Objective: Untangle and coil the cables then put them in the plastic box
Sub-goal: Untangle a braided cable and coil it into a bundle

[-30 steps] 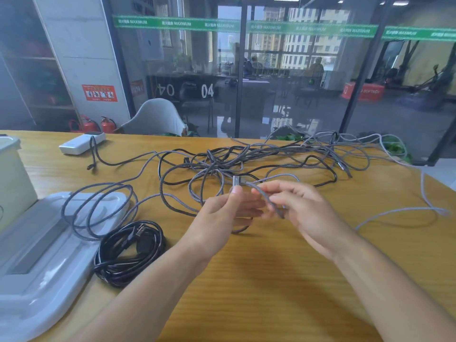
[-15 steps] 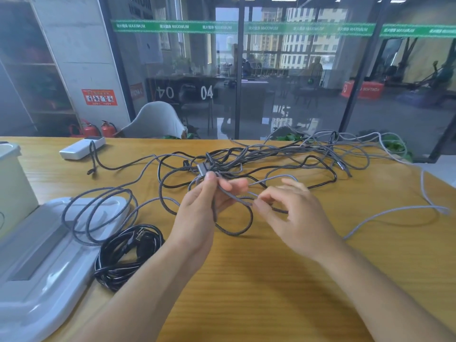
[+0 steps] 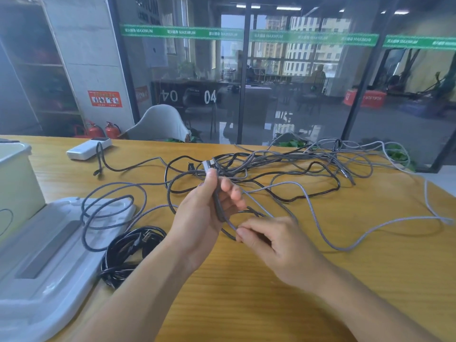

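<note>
My left hand [image 3: 197, 218] has lifted the grey braided cable [image 3: 219, 208], fingers curled round its first loops, plug end [image 3: 206, 164] now poking up above my thumb. My right hand [image 3: 274, 240] has dropped toward the desk [image 3: 296, 292], pinching the trailing strand for another wrap. So coiling has begun; the tangle [image 3: 283, 166] and plastic box [image 3: 14, 178] wait.

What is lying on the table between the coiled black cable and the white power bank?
In the head view, loops of grey braided cable lie between the coiled black cable and the white power bank, partly over the box lid.
</note>
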Motion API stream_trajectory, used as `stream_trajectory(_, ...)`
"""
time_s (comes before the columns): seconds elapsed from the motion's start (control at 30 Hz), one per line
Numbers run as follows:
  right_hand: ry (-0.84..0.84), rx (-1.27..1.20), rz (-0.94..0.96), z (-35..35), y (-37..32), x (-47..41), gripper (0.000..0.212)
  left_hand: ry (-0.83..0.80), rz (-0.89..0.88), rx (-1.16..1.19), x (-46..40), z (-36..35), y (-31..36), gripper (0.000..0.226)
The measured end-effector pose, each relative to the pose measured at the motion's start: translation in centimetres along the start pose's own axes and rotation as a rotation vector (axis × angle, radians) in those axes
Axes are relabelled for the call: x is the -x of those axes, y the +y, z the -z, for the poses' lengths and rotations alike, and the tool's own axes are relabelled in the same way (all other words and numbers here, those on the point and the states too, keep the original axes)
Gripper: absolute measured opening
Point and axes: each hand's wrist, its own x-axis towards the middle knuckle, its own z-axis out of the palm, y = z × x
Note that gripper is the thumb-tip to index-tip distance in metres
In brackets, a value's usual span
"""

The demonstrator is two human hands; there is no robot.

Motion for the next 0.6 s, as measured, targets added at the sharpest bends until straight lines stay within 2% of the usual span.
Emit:
stream_trajectory(0.23,-0.073,-0.039,-0.030,-0.8,0.7,-0.1,0.034,-0.100,0.087,-0.015,0.4,-0.1,0.5,0.044)
stream_trajectory(0.33,-0.170,0.112,-0.033,-0.2,2.2,-0.2,0.055,-0.161,0.147,-0.035,0.6,0.0,0.8,0.046)
stream_trajectory(0.4,-0.219,0.205,-0.062,1.0,3.4,-0.1,0.062,-0.194,0.181,-0.026,0.7,0.1,1.1,0.046)
stream_trajectory(0.5,-0.177,0.281,-0.008,3.8,5.3,-0.4,0.053,-0.213,0.204,0.031,0.7,0.6,1.9,0.046)
stream_trajectory(0.6,-0.094,0.308,-0.046,6.7,6.4,-0.4,0.038,-0.242,0.211,0.060,0.7,1.3,2.4,0.045)
